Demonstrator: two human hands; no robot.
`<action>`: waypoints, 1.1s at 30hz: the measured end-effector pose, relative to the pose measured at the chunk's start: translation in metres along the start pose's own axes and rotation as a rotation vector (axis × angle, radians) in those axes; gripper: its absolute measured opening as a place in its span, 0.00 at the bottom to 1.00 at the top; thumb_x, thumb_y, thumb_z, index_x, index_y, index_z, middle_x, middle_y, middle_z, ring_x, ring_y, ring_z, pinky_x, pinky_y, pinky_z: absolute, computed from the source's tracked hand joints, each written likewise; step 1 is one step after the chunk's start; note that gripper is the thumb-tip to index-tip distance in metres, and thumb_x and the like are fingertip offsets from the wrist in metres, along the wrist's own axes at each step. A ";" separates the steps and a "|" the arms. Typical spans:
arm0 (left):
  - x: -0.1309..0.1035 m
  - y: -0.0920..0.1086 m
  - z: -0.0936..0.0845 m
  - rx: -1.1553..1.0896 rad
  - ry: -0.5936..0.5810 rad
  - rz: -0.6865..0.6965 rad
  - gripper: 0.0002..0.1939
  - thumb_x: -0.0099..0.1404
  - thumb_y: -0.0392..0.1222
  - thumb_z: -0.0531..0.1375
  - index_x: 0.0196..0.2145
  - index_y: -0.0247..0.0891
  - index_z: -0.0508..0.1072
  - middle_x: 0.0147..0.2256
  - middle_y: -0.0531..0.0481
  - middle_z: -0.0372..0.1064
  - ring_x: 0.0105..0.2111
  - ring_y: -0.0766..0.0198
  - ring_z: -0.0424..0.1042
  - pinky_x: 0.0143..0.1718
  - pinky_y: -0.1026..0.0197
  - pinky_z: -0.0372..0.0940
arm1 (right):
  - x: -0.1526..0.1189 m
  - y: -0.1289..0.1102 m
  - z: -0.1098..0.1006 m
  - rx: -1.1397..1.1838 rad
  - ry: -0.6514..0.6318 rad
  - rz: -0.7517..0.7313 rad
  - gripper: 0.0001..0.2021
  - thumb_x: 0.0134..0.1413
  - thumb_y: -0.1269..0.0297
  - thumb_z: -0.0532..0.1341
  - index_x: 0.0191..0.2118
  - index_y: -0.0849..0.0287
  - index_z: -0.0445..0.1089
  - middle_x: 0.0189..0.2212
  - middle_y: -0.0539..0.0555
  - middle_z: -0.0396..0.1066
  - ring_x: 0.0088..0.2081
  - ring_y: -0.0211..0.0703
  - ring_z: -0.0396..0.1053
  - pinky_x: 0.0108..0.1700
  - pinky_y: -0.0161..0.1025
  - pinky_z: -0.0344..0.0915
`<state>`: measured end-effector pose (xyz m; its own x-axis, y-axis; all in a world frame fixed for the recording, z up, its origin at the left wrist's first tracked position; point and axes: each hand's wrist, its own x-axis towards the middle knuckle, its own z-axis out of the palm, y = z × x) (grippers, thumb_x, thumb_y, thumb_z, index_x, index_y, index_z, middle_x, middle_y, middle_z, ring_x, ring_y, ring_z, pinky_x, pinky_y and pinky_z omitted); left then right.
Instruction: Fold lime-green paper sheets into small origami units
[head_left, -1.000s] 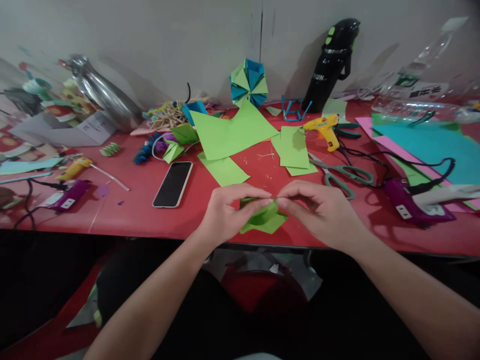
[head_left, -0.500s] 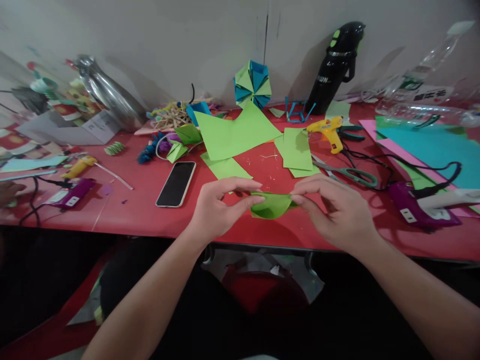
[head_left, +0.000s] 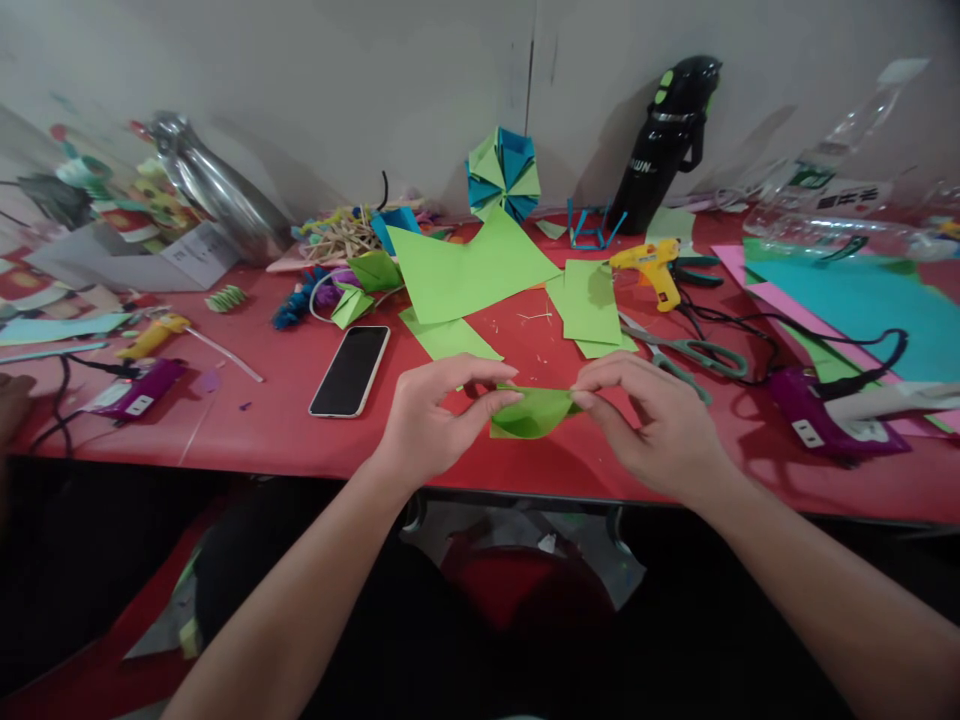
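A small folded piece of green paper (head_left: 534, 415) is stretched between my two hands, close to the table's front edge. My left hand (head_left: 442, 415) pinches its left end between thumb and fingers. At the other end, my right hand (head_left: 637, 410) grips the paper's upper right corner in a pinch. The lower part bulges toward me in a curve. Just beyond my hands lie a large green sheet (head_left: 472, 265) and smaller green pieces (head_left: 590, 300). A phone (head_left: 351, 370) rests left of my left hand.
Scissors (head_left: 705, 352) and a yellow glue gun (head_left: 651, 268) lie right of centre, with black cables near a purple power strip (head_left: 832, 415). A black bottle (head_left: 667, 145) and a blue-green paper ball (head_left: 504, 175) stand by the wall. Another person's hand (head_left: 11, 405) is at far left.
The folded paper and my right hand have shifted slightly left. My pinch at both ends stays the same. The whole view has moved a little.
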<state>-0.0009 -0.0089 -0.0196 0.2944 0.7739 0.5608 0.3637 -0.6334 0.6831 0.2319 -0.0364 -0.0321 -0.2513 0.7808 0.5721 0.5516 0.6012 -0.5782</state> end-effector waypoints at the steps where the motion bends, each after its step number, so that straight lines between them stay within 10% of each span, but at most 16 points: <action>1: 0.000 0.000 0.000 -0.005 -0.030 -0.010 0.08 0.60 0.38 0.70 0.39 0.39 0.81 0.36 0.50 0.81 0.30 0.67 0.76 0.35 0.66 0.72 | 0.000 0.000 0.000 0.002 0.006 0.001 0.04 0.62 0.71 0.60 0.37 0.55 0.68 0.36 0.53 0.74 0.39 0.42 0.72 0.45 0.40 0.67; 12: 0.001 0.002 -0.002 -0.021 -0.001 -0.088 0.03 0.59 0.38 0.70 0.33 0.40 0.82 0.30 0.51 0.80 0.28 0.65 0.77 0.35 0.65 0.73 | 0.003 0.002 -0.002 -0.023 -0.002 0.005 0.03 0.63 0.70 0.61 0.36 0.55 0.68 0.35 0.52 0.74 0.39 0.42 0.71 0.44 0.40 0.66; 19: -0.001 -0.009 -0.002 -0.450 -0.351 -0.367 0.49 0.46 0.43 0.77 0.64 0.46 0.65 0.62 0.40 0.65 0.58 0.47 0.71 0.57 0.50 0.69 | 0.000 0.003 -0.003 0.107 0.105 0.274 0.03 0.63 0.65 0.61 0.37 0.56 0.72 0.32 0.51 0.73 0.32 0.38 0.69 0.35 0.37 0.65; 25: -0.001 -0.007 0.005 -0.508 -0.349 -0.443 0.16 0.63 0.47 0.68 0.45 0.35 0.79 0.45 0.42 0.79 0.47 0.51 0.78 0.49 0.52 0.73 | 0.001 0.005 0.000 0.222 0.166 0.445 0.05 0.60 0.62 0.64 0.35 0.56 0.73 0.28 0.50 0.74 0.27 0.38 0.70 0.30 0.36 0.66; 33: 0.000 -0.023 0.009 -0.379 -0.039 -0.531 0.16 0.62 0.56 0.66 0.32 0.40 0.80 0.27 0.48 0.77 0.31 0.58 0.77 0.26 0.61 0.71 | 0.002 0.010 0.007 0.422 0.143 0.598 0.07 0.55 0.59 0.68 0.34 0.56 0.76 0.31 0.52 0.77 0.34 0.42 0.74 0.40 0.39 0.73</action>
<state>-0.0017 0.0055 -0.0398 0.1956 0.9766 0.0894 0.1336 -0.1168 0.9841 0.2316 -0.0275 -0.0407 0.1178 0.9826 0.1438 0.2020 0.1181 -0.9722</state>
